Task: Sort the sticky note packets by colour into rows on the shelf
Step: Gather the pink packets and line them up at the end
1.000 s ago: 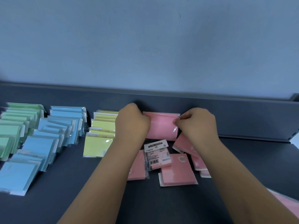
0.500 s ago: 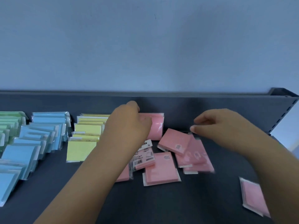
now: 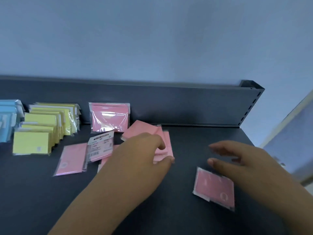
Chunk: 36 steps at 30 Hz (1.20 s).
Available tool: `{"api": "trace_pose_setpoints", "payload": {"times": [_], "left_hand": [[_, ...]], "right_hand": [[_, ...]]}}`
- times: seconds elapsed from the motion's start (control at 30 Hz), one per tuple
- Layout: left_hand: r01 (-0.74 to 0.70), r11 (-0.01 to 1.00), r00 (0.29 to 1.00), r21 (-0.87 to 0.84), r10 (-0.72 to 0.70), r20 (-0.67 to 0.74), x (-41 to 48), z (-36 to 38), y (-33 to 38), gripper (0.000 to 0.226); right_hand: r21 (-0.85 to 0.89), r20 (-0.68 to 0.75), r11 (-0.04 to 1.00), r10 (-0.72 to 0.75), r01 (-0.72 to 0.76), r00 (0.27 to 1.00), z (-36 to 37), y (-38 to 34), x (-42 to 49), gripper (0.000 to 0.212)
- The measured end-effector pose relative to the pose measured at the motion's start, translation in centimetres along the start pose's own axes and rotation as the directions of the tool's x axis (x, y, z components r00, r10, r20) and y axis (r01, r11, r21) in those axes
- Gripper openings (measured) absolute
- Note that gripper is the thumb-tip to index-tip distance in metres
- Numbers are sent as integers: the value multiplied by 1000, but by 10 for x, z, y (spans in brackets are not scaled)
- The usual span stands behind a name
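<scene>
One pink packet [image 3: 109,116] stands upright against the shelf's back wall [image 3: 186,107], to the right of the yellow row [image 3: 45,126]. Loose pink packets [image 3: 165,141] lie in a pile in front of it. My left hand [image 3: 140,155] rests on that pile, fingers over the top and thumb under its right edge, gripping it. A flat pink packet [image 3: 71,158] and a packet with a white printed label [image 3: 101,146] lie left of the hand. My right hand [image 3: 237,160] hovers, fingers spread and blurred, just above a lone pink packet [image 3: 215,187].
A blue row [image 3: 8,119] stands at the far left edge. The dark shelf surface [image 3: 194,136] ends at its right edge near a slotted upright [image 3: 250,106]. A pale wall rises behind the shelf.
My left hand has let go of the standing pink packet and dropped right onto the loose pile. My right hand has swung right toward the lone packet. The view has turned right.
</scene>
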<state>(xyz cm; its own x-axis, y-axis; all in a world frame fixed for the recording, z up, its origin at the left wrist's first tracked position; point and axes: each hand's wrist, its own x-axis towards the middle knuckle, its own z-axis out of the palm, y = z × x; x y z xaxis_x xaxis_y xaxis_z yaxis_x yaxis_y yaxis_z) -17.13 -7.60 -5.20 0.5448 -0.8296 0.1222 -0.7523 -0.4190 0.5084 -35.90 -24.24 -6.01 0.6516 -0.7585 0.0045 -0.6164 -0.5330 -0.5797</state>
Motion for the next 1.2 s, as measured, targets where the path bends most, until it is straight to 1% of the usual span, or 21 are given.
{"api": "trace_pose_setpoints", "payload": {"times": [0.07,0.17,0.3,0.4,0.47,0.53,0.63,0.73,0.77,0.83,0.97,1.07,1.13,1.2], "left_hand": [[30,1000,999,-11,-30,-33,-5,7,5,31],[85,996,995,-13,-85,-60,-14,14,12,32],[136,991,985,-16,-137,-102,-16,26,20,29],[125,992,987,-32,-127,-100,-14,34,23,27],[99,995,993,-21,-100,-67,-12,38,25,28],[86,996,995,1,-86,-52,-8,40,24,28],[87,988,996,130,-82,-45,0,41,20,29],[30,929,999,369,-40,19,6,46,21,34],[6,903,998,429,-33,55,8,49,22,35],[-14,882,992,471,-48,120,8,57,25,33],[-9,888,978,460,-87,187,6,68,36,34],[-49,923,973,383,-42,226,4,77,48,32],[-14,951,986,309,-38,165,0,80,53,30],[79,956,995,281,-95,42,-1,77,55,30]], "right_hand": [[19,-31,1000,-11,12,999,-4,8,-4,27],[8,-24,1000,-24,24,999,-9,16,-13,22],[76,-46,996,-50,53,998,-15,22,-28,17],[104,-82,992,-58,67,995,-13,23,-39,17],[119,-103,991,-55,68,993,-10,26,-46,17],[106,-92,992,-65,75,994,-7,27,-52,19],[142,-57,985,-86,94,995,-12,30,-55,18],[204,-32,970,-126,130,991,-24,35,-55,18],[218,-21,965,-147,148,989,-29,37,-53,23],[246,-4,952,-189,184,982,-39,43,-50,35],[280,60,933,-252,226,966,-61,55,-42,40],[270,130,930,-291,248,948,-74,63,-34,42],[249,167,929,-318,272,933,-79,66,-28,43],[218,189,928,-344,302,920,-83,68,-24,44]]}}
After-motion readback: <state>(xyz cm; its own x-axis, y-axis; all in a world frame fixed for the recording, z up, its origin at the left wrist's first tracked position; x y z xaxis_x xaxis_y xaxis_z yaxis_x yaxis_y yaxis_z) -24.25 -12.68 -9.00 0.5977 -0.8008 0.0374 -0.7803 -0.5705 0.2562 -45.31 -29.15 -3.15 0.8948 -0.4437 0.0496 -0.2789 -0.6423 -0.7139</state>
